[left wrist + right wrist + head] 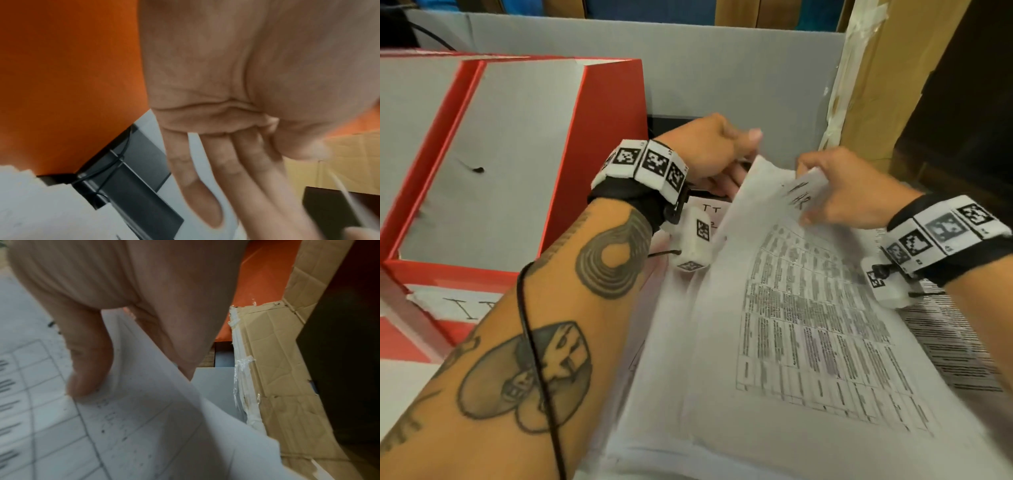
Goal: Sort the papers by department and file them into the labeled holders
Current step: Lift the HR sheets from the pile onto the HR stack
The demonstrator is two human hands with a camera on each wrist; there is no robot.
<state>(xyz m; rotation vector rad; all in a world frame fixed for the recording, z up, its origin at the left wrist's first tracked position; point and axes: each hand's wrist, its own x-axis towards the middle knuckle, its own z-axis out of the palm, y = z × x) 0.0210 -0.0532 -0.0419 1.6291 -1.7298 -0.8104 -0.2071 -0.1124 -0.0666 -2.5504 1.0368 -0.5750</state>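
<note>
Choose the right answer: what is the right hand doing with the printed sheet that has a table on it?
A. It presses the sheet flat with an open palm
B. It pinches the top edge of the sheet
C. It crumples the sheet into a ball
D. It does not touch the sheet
B: in the head view the right hand has its fingers curled over the top edge of the printed sheet, and the right wrist view shows the thumb on its face.

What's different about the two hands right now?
The right hand pinches the top corner of the printed sheet and lifts it; the left hand holds nothing, reaching behind the sheet's edge. The right hand's fingers curl round the paper; the left hand's fingers lie nearly straight. Both wear marker-patterned wristbands.
</note>
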